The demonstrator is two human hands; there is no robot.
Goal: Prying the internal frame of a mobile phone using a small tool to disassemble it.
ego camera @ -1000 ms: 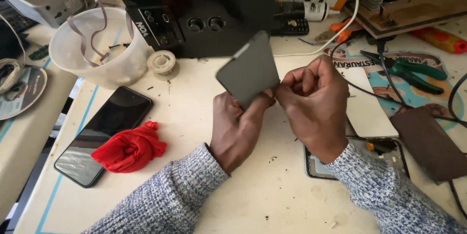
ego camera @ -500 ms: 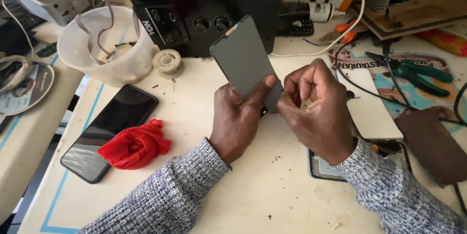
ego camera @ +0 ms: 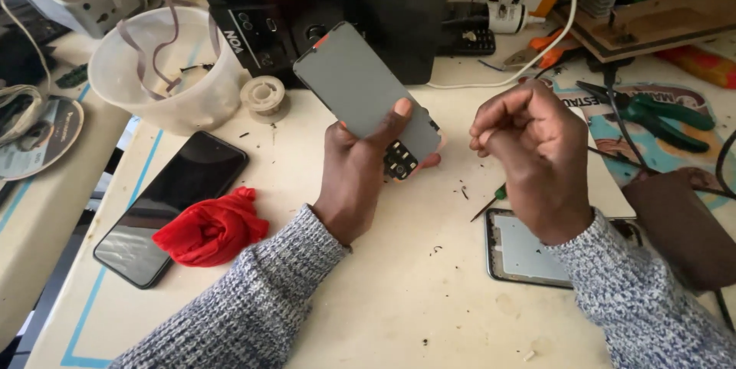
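While the left hand (ego camera: 360,177) pinched the flat dark-grey phone screen panel (ego camera: 366,93) by its lower end, tilted toward eleven o'clock, the right hand (ego camera: 529,154), curled shut at three o'clock, offered no support; that thin panel risked slipping onto the white workbench (ego camera: 383,300).

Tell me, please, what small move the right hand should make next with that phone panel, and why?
Probably bring the right hand back to the grey phone panel. The left hand holds the panel alone, tilted above the table, while the right hand is closed in a fist, apart from it.
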